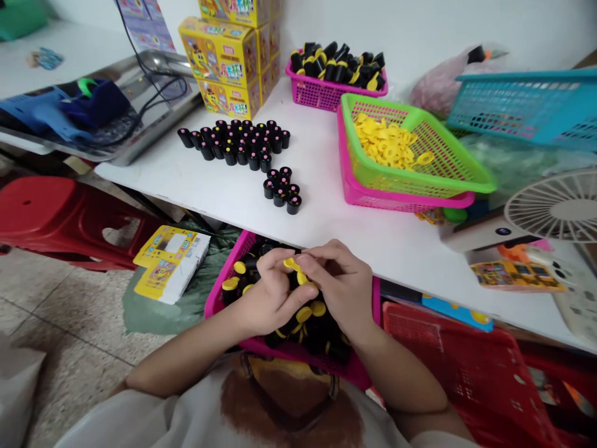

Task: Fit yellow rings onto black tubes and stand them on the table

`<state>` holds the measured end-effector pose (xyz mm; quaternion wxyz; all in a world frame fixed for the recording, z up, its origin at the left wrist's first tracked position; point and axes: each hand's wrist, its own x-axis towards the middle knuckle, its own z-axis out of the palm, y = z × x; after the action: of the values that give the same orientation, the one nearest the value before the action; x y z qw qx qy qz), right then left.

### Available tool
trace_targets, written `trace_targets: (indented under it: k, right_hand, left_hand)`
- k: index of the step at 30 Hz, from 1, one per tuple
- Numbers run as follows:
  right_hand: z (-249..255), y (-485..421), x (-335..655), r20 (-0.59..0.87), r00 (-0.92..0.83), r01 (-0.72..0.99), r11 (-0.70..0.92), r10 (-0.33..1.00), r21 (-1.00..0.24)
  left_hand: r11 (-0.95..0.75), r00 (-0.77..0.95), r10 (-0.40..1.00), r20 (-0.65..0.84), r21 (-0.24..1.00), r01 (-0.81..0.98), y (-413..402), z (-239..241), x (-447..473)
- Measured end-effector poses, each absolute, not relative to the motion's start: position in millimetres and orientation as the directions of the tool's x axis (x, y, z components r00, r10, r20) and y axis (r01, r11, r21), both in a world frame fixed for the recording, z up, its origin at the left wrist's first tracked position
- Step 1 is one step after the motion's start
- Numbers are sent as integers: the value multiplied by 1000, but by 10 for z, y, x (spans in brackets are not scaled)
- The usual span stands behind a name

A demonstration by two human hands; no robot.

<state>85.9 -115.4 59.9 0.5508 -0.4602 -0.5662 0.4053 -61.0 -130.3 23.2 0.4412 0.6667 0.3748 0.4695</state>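
Observation:
My left hand and my right hand meet over the pink basket, fingertips pinched on a small yellow plastic cap piece. Part of it is hidden behind the fingers, and whether a black cup is attached to it I cannot tell. Below them, the pink basket is full of small black cups with yellow caps. On the white table ahead stand several black cups, most with a pink dot on top. Loose yellow cap pieces lie in a green basket at the right.
Yellow printed boxes are stacked at the back, beside another pink basket of capped black cups. A fan and a blue basket stand at right. A metal tray and red stool are at left.

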Motion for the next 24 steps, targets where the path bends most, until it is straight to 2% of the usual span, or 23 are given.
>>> trace_targets:
  k: [3, 5, 8, 11, 15, 21, 23, 24]
  right_hand:
    - [562, -1124, 932, 379, -30, 126, 380, 925, -916]
    - [531, -1088, 1012, 508, -181, 147, 533, 842, -833]
    - [489, -1049, 1109, 588, -389, 153, 679, 709, -718]
    - [472, -1078, 1108, 610, -387, 126, 695, 691, -708]
    - [494, -1198, 1027, 650, -259, 40, 681, 714, -732]
    - [527, -1241, 996, 725, -210, 104, 752, 656, -650]
    - [509, -1220, 1004, 727, -185, 103, 748, 662, -655]
    - [498, -1211, 1010, 690, -172, 108, 709, 703, -697]
  left_hand:
    - [-185, 229, 952, 205, 977, -104, -1332, 323, -558]
    - [0, 244, 966, 84, 946, -324, -1330, 427, -516]
    - [306, 353, 929, -111, 768, -563, -1293, 596, -465]
    - [482, 493, 852, -178, 633, -605, -1261, 716, -431]
    - [556, 582, 802, -136, 526, -644, -1284, 759, -384]
    - [577, 580, 803, -136, 419, -701, -1345, 729, -336]
    - [545, 563, 821, -91, 417, -727, -1342, 712, -354]
    - [511, 546, 836, -55, 440, -738, -1338, 700, -369]
